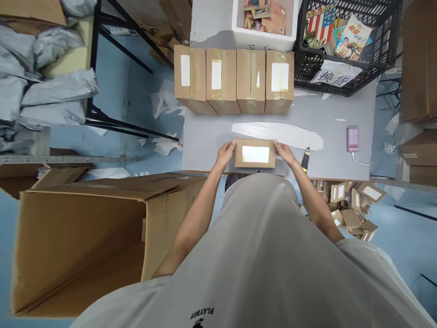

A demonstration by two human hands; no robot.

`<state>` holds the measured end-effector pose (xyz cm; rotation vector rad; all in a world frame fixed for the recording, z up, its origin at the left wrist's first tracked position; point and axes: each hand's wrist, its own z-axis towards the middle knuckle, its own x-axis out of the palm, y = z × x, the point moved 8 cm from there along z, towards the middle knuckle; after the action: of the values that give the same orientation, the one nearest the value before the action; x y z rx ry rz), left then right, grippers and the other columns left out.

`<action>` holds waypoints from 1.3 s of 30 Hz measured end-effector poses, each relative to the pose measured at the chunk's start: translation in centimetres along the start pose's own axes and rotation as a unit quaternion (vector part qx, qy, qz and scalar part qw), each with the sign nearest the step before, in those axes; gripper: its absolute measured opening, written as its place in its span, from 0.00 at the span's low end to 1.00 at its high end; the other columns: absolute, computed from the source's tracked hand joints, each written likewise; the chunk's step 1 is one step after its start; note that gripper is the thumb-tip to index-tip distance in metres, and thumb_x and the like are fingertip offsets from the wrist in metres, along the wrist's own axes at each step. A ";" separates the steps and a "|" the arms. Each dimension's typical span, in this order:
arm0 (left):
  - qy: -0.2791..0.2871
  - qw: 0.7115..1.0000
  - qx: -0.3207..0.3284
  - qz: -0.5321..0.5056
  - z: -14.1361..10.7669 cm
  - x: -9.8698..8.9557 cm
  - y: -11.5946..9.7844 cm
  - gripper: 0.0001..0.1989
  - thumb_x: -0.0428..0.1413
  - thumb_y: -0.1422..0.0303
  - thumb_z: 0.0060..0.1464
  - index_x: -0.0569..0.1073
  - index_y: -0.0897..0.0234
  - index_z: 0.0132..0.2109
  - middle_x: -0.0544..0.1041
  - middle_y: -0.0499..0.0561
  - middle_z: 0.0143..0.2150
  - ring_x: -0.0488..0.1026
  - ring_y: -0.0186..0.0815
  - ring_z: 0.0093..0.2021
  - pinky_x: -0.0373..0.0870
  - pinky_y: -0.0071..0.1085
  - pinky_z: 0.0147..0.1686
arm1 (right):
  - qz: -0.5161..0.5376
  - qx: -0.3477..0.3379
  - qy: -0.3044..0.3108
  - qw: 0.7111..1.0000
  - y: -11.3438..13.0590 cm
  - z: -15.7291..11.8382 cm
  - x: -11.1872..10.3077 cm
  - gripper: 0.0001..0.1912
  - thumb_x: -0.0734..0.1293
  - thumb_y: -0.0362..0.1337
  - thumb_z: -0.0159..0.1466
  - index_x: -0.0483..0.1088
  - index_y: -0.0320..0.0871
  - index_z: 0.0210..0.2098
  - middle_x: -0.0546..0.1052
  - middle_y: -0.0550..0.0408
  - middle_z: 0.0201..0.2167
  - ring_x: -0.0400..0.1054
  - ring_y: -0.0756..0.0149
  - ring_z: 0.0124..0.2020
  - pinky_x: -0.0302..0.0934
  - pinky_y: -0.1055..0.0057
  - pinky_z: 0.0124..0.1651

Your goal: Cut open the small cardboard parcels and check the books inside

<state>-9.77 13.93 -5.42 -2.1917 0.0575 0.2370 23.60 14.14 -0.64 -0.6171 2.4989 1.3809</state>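
Note:
A small brown cardboard box [239, 154] with a white label lies at the near edge of the grey table. Its left end is gripped by my left hand [225, 154], and my right hand [284, 152] grips the right end. Just beyond the box is a long piece of white paper [293, 134]. A yellow and black box cutter [305, 160] rests close to my right forearm. Across the far side of the table stands a row of several taped boxes [221, 75], most with white labels.
At the back are a white foam bin [235, 34] and a black crate [372, 75] of books. A phone [353, 139] with a cable lies right. One large open carton [148, 237] stands lower left; small boxes [351, 214] are piled on the floor, grey parcels [58, 89] shelved upper left.

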 end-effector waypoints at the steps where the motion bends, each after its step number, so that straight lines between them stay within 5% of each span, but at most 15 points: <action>1: -0.004 1.000 0.011 -0.006 -0.6 -0.3 -0.1 0.26 0.59 0.48 0.73 0.82 0.66 0.61 0.85 0.61 0.62 0.81 0.46 0.58 0.80 0.38 0.56 | 0.034 -0.008 -0.004 0.999 0.0 -0.6 0.0 0.42 0.56 0.77 0.73 0.76 0.44 0.43 0.86 0.44 0.49 0.82 0.55 0.50 0.75 0.64 0.55; 4: -0.012 0.999 0.028 -0.022 -2.5 -1.0 0.7 0.29 0.60 0.46 0.71 0.81 0.66 0.64 0.84 0.60 0.63 0.82 0.47 0.59 0.81 0.38 0.56 | 0.092 -0.030 -0.028 0.995 -0.7 -2.5 -0.4 0.37 0.62 0.74 0.70 0.76 0.45 0.46 0.86 0.44 0.53 0.82 0.54 0.53 0.76 0.60 0.58; 9: -0.011 1.000 0.021 -0.002 -4.9 -0.1 2.9 0.26 0.67 0.51 0.66 0.84 0.65 0.61 0.85 0.61 0.63 0.82 0.49 0.60 0.82 0.40 0.58 | 0.020 0.004 -0.074 0.997 -2.7 -3.5 -0.3 0.29 0.68 0.64 0.69 0.76 0.44 0.48 0.86 0.40 0.55 0.83 0.52 0.51 0.76 0.58 0.60; 16: -0.015 0.996 0.074 0.036 -4.2 0.0 1.4 0.21 0.65 0.59 0.65 0.86 0.66 0.59 0.85 0.61 0.63 0.82 0.51 0.64 0.77 0.43 0.68 | 0.018 -0.032 -0.069 0.997 -1.6 -2.2 -0.3 0.21 0.67 0.42 0.69 0.79 0.38 0.57 0.85 0.37 0.63 0.82 0.53 0.61 0.74 0.59 0.67; 22: -0.009 0.997 0.079 0.013 -4.2 -1.5 1.5 0.24 0.64 0.71 0.60 0.85 0.66 0.63 0.87 0.58 0.61 0.84 0.52 0.63 0.75 0.47 0.71 | 0.006 -0.053 -0.052 0.997 -1.6 -2.6 -0.2 0.18 0.67 0.34 0.64 0.84 0.40 0.50 0.89 0.42 0.56 0.84 0.53 0.60 0.73 0.56 0.70; 28: -0.019 0.999 0.043 0.021 -5.5 -1.3 3.7 0.17 0.64 0.69 0.59 0.88 0.65 0.54 0.89 0.58 0.57 0.84 0.52 0.62 0.76 0.49 0.71 | 0.012 -0.007 -0.047 0.999 -3.0 -4.0 1.2 0.19 0.73 0.38 0.64 0.85 0.40 0.53 0.88 0.42 0.58 0.84 0.48 0.59 0.76 0.54 0.66; 34: -0.022 0.999 0.043 0.020 -6.5 -1.5 4.4 0.20 0.59 0.61 0.66 0.86 0.63 0.58 0.85 0.59 0.64 0.81 0.50 0.66 0.75 0.47 0.71 | -0.013 -0.026 -0.074 0.997 -2.8 -4.8 0.2 0.20 0.72 0.50 0.71 0.86 0.42 0.52 0.87 0.40 0.61 0.83 0.47 0.61 0.73 0.54 0.69; 36: -0.021 0.999 0.038 0.026 -6.1 -1.6 4.2 0.18 0.59 0.58 0.66 0.86 0.62 0.54 0.85 0.60 0.63 0.81 0.50 0.66 0.76 0.47 0.70 | -0.020 -0.019 -0.061 0.998 -2.8 -4.8 0.3 0.17 0.72 0.50 0.70 0.86 0.44 0.46 0.88 0.41 0.57 0.83 0.45 0.60 0.73 0.52 0.69; 39: -0.004 0.999 0.013 0.037 -4.1 -2.1 3.6 0.15 0.65 0.55 0.61 0.85 0.62 0.42 0.88 0.62 0.50 0.86 0.53 0.54 0.83 0.48 0.58 | -0.016 -0.028 -0.048 0.998 -2.1 -3.7 0.2 0.15 0.74 0.52 0.69 0.85 0.48 0.37 0.91 0.43 0.45 0.87 0.43 0.51 0.78 0.52 0.61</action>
<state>-11.67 8.43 -5.50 -2.1638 0.1353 0.2856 24.45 9.94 -0.31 -0.5836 2.3731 1.4384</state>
